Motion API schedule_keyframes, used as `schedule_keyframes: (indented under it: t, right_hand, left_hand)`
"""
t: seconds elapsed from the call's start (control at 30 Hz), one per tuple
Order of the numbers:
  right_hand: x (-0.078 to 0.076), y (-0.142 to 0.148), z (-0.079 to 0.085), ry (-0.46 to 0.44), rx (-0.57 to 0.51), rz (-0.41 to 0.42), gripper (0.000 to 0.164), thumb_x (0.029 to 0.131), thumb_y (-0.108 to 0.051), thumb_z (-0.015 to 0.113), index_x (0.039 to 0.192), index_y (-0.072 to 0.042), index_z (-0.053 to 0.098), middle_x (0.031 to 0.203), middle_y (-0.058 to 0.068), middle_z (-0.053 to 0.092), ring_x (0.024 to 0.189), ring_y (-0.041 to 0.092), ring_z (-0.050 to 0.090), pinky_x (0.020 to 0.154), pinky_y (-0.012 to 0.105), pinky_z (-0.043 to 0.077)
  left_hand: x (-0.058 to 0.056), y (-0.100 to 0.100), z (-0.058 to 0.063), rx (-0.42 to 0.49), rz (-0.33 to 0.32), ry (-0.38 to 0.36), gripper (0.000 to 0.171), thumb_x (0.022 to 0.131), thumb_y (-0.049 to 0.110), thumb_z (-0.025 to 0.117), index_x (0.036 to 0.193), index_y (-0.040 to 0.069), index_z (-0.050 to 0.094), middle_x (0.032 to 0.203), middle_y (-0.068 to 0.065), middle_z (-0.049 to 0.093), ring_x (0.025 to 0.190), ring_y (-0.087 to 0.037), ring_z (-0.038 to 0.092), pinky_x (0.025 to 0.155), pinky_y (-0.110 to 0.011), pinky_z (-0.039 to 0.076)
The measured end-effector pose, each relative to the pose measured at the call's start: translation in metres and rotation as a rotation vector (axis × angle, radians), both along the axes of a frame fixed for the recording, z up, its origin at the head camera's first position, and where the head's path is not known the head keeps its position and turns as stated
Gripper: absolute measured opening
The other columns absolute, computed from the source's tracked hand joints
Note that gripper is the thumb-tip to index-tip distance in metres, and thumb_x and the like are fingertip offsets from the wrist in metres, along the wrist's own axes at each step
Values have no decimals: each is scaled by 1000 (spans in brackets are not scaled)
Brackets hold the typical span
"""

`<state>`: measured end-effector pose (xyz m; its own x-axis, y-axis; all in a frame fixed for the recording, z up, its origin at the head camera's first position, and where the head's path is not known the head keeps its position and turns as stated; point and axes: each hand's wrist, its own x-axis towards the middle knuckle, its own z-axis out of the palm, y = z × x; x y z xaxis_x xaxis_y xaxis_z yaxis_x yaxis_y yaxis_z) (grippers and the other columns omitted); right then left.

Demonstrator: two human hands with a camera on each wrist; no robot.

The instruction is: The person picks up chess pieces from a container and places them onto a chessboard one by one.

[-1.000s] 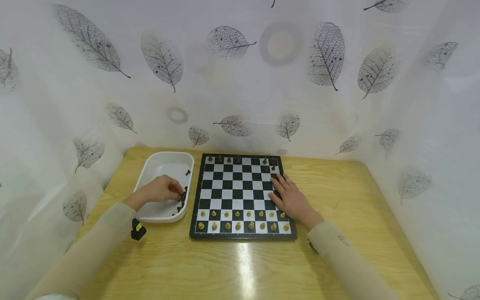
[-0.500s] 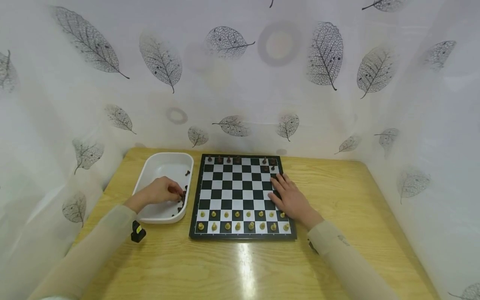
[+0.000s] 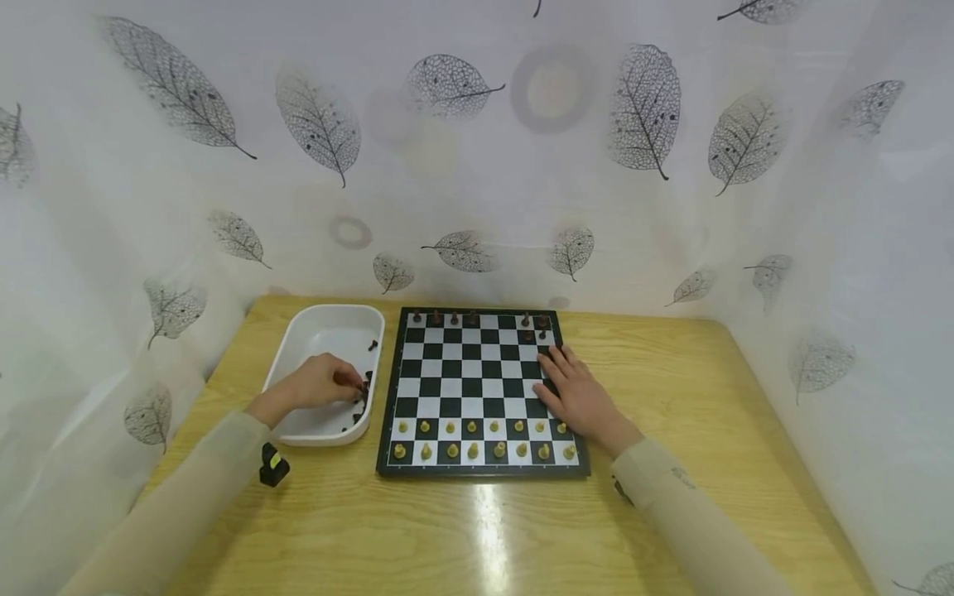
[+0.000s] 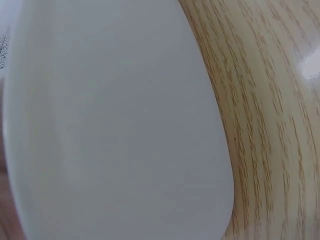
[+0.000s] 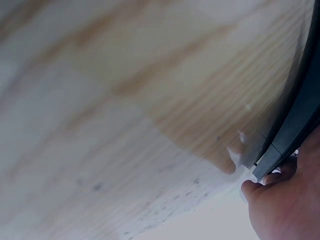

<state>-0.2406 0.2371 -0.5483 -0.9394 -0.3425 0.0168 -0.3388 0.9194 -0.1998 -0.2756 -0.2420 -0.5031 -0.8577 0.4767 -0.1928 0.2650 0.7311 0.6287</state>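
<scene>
My left hand [image 3: 324, 381] reaches into a white plastic tray [image 3: 328, 313], fingers bent down among several dark brown chess pieces [image 3: 358, 418] along its right wall. The fingertips touch these pieces; whether one is pinched is too small to tell. The tray's outer wall [image 4: 135, 120] fills most of the left wrist view. My right hand [image 3: 583, 401] lies with spread fingers over the right edge of a magnetic-looking chessboard [image 3: 462, 364]. In the right wrist view, part of that hand [image 5: 285, 205] shows beside the board's dark edge [image 5: 292, 120].
Two rows of yellow-gold chess pieces [image 3: 472, 439] stand along the board's near side. Several brown pieces [image 3: 455, 318] stand at its far side, with a gap in the back row. Everything sits on a wooden table [image 3: 387, 538], with a leaf-print curtain [image 3: 477, 182] behind and at both sides.
</scene>
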Motion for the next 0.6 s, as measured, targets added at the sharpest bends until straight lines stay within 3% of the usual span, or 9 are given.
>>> schedule_keyframes:
  t: [0.23,0.6]
  right_hand:
    - [1,0,2,12,-10,7,74,110,-58,37,166,-10,30,175,18,21,164,41,13,132,56,20]
    - [1,0,2,1,-6,3,74,110,-59,35,167,-11,29,175,18,20,164,41,12,131,56,20]
  left_hand:
    - [1,-2,5,4,12,67,12,94,16,77,101,7,79,97,-4,79,85,-12,65,75,-28,54]
    - [-6,-3,26,60,116,225,11,96,15,75,103,7,78,96,-5,79,86,-15,69,76,-31,56]
